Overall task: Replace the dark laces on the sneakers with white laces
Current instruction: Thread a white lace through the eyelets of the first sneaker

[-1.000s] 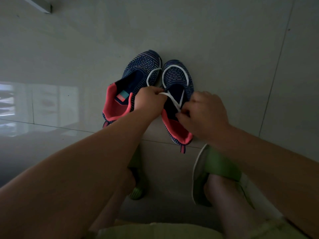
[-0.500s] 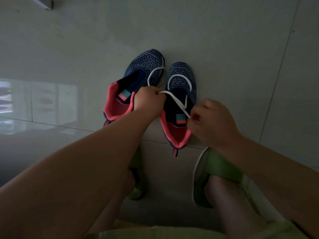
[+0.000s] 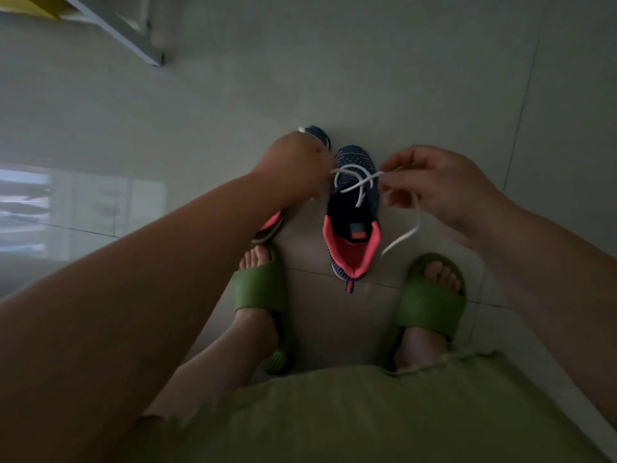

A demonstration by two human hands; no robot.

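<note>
Pale floor tiles (image 3: 384, 78) filled the dim scene, with a bright reflected patch lying well to the left of the left hand (image 3: 297, 168). Much was hard to make out: the left sneaker (image 3: 315, 135) sat almost wholly hidden under that hand and forearm, only its dark toe showing beyond the knuckles and a strip of pink heel lining below the wrist. A slanted pale frame (image 3: 127, 31) was cut off at the top left corner, and what it belonged to could not be told.

The right sneaker (image 3: 352, 225) stood between the two hands, toe pointing away, its pink collar open toward the person. A white lace (image 3: 359, 183) crossed over its front (looped once near the toe), and both ends ran outward to the hands. The left hand was curled into a loose fist, knuckles up, gripping one end of the lace at its right side. The right hand (image 3: 440, 185) was held palm-side inward, its thumb and forefinger pinching the other end while the remaining fingers curled loosely; the free tail hung down below this hand toward the floor, blurred.

Nearer the person than both hands, two feet in green slippers (image 3: 430, 305) rested on the tiles, and a green hem (image 3: 334, 412) covered the bottom edge.
</note>
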